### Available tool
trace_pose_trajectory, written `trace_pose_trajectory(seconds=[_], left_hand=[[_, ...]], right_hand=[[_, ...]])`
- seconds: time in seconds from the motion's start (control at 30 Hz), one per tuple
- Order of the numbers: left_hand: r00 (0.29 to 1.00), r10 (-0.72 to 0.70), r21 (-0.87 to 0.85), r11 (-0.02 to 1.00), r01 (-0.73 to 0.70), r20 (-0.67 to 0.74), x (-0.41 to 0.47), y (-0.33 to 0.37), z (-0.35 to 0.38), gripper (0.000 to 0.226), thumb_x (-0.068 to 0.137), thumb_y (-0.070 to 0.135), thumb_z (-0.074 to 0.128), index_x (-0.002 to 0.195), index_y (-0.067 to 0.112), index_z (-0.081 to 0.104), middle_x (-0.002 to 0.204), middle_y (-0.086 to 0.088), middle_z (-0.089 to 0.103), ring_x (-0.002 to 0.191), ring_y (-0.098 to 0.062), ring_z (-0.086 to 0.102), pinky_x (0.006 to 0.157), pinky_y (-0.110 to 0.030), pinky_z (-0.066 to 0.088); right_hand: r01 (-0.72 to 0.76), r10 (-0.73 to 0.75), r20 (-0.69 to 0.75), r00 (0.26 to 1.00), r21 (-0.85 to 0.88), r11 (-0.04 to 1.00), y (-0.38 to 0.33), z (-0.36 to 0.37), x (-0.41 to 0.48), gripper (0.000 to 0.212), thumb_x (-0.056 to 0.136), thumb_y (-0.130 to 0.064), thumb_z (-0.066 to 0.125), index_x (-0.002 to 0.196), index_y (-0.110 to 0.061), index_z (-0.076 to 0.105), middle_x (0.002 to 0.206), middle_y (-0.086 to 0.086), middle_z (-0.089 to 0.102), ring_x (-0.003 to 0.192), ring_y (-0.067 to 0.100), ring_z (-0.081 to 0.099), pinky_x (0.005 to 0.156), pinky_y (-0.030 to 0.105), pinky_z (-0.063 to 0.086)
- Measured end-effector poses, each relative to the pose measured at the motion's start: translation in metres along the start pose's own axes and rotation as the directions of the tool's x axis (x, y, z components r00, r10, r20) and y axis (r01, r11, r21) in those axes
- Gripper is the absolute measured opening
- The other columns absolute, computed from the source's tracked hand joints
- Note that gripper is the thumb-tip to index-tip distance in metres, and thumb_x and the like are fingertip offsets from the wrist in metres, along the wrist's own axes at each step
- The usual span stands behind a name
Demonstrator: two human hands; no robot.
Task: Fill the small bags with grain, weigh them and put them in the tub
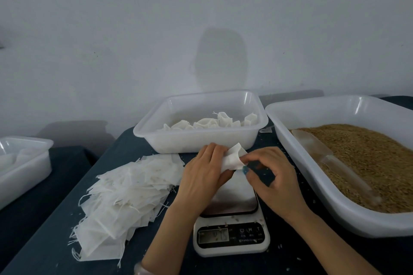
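White bag (232,158) pinched by left hand (201,172) and right hand (272,178) over scale (231,239), tub (196,138) behind.

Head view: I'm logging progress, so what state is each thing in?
Bag: held over the scale by both hands.
Left hand: grips the bag.
Right hand: pinches the bag.
Scale: on, reading blurred.
Middle tub: holds some filled bags.
Grain tub: part full of grain.
Scoop: lying in the grain.
Empty bags: flat, heaped loosely.
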State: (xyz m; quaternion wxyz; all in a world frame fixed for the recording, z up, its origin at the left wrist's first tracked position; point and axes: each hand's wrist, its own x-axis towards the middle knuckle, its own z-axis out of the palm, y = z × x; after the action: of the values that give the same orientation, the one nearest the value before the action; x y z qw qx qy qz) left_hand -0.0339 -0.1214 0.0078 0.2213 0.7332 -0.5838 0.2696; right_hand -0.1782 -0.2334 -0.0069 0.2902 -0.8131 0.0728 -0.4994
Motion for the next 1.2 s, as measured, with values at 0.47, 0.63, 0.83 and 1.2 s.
trace_pose_trajectory(seconds=[0.47, 0.63, 0.83, 1.2], left_hand=[[0.997, -0.072, 0.040, 0.997, 0.072, -0.010, -0.002, -0.006, 0.001, 0.036, 0.089, 0.042, 0.051, 0.105, 0.011, 0.059, 0.096, -0.001, 0.060, 0.083, -0.019, 0.061, 0.051, -0.027, 0.046], [0.994, -0.105, 0.041, 0.994, 0.105, 0.005, -0.004, -0.010, 0.005, 0.028, 0.088, 0.035, 0.060, 0.105, 0.012, 0.057, 0.096, -0.001, 0.059, 0.083, -0.021, 0.059, 0.052, -0.025, 0.038], [0.993, -0.120, 0.025, 0.993, 0.120, 0.010, -0.005, -0.011, 0.006, 0.028, 0.090, 0.035, 0.055, 0.106, 0.012, 0.057, 0.098, -0.001, 0.059, 0.082, -0.021, 0.058, 0.054, -0.026, 0.039], [0.989, -0.148, -0.017, 0.989, 0.149, 0.030, -0.006, -0.011, 0.004, 0.027, 0.088, 0.028, 0.058, 0.108, 0.010, 0.056, 0.101, -0.003, 0.059, 0.086, -0.022, 0.058, 0.059, -0.025, 0.036]], right_hand=[[-0.259, 0.283, 0.046, 0.958, -0.287, 0.922, 0.011, 0.004, -0.005, 0.037, 0.080, -0.004, 0.060, 0.101, -0.033, 0.058, 0.094, -0.023, 0.059, 0.099, -0.001, 0.051, 0.073, 0.021, 0.048], [-0.127, 0.143, 0.022, 0.989, -0.343, 0.931, -0.015, -0.001, 0.020, 0.038, 0.082, 0.000, 0.057, 0.113, -0.020, 0.054, 0.113, -0.012, 0.053, 0.106, 0.005, 0.049, 0.081, 0.016, 0.043], [-0.150, 0.324, 0.186, 0.928, -0.607, 0.780, -0.027, -0.052, 0.091, 0.041, 0.090, -0.010, 0.049, 0.131, -0.014, 0.045, 0.126, 0.006, 0.052, 0.117, 0.023, 0.046, 0.092, 0.038, 0.046], [0.061, 0.973, 0.216, 0.077, -0.975, 0.212, 0.037, -0.119, 0.088, 0.039, 0.102, -0.030, 0.044, 0.131, -0.006, 0.052, 0.122, 0.010, 0.059, 0.094, 0.018, 0.063, 0.076, 0.024, 0.054]])
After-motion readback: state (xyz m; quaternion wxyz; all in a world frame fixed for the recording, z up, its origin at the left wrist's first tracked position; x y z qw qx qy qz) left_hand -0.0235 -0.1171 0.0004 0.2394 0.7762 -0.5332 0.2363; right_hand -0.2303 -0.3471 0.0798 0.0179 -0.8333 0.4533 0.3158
